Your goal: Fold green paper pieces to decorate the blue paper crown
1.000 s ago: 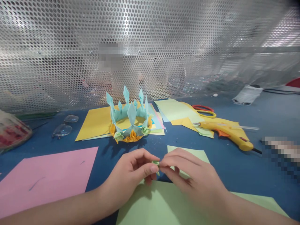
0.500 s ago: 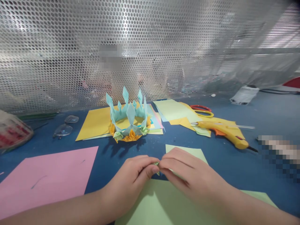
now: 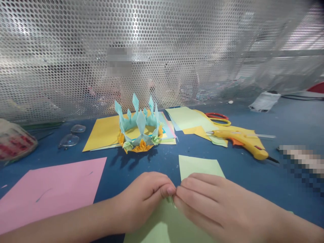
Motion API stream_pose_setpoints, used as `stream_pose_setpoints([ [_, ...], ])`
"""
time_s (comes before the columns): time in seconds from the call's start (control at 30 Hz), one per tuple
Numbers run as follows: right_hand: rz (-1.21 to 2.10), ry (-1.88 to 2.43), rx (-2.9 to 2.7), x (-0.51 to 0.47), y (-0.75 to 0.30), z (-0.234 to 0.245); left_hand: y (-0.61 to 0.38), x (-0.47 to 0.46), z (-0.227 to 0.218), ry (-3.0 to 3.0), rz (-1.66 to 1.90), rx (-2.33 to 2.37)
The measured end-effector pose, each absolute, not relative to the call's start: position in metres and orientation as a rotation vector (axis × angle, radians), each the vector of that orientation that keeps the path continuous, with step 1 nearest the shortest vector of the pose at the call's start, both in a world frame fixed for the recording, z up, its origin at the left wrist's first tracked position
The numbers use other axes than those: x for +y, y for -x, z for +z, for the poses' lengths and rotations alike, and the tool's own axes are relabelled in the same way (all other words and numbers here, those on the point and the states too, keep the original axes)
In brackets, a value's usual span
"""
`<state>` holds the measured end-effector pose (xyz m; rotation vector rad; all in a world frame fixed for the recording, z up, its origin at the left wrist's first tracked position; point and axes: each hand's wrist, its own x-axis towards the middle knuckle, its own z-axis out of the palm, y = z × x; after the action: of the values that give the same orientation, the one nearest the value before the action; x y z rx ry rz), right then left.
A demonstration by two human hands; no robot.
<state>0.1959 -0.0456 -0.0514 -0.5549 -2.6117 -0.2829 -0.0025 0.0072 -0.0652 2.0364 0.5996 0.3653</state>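
My left hand (image 3: 149, 199) and my right hand (image 3: 210, 199) meet fingertip to fingertip low in the middle of the view. Both are closed on a small folded piece of green paper (image 3: 171, 200), mostly hidden by the fingers. Below them lies a large light green sheet (image 3: 162, 227), and a smaller green sheet (image 3: 199, 165) shows just beyond my right hand. Farther out stands a light blue folded paper crown (image 3: 141, 123) with tall points; orange and pale green paper flowers (image 3: 143, 146) sit around its base.
A pink sheet (image 3: 58, 192) lies at left, with eyeglasses (image 3: 69, 140) beyond it. A yellow glue gun (image 3: 238, 140), red-and-yellow-handled scissors (image 3: 219, 122) and stacked coloured paper (image 3: 187, 116) lie right of the crown. A perforated metal panel (image 3: 162, 44) closes the back of the blue table (image 3: 291, 125).
Both hands have come slightly lower and nearer with the small green paper between them. My right hand's fingers now lie closer together. The crown and tools have stayed put.
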Motion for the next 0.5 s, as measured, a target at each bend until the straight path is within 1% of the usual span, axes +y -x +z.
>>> stream_pose_setpoints([
  [0.27, -0.363, 0.539, -2.563, -0.050, -0.195, -0.065, 0.002, 0.008, -0.061, -1.983, 0.321, 0.584],
  [0.5, -0.347, 0.551, -2.528, -0.046, -0.192, -0.059, 0.002, 0.008, -0.066, -1.717, 0.396, 0.727],
])
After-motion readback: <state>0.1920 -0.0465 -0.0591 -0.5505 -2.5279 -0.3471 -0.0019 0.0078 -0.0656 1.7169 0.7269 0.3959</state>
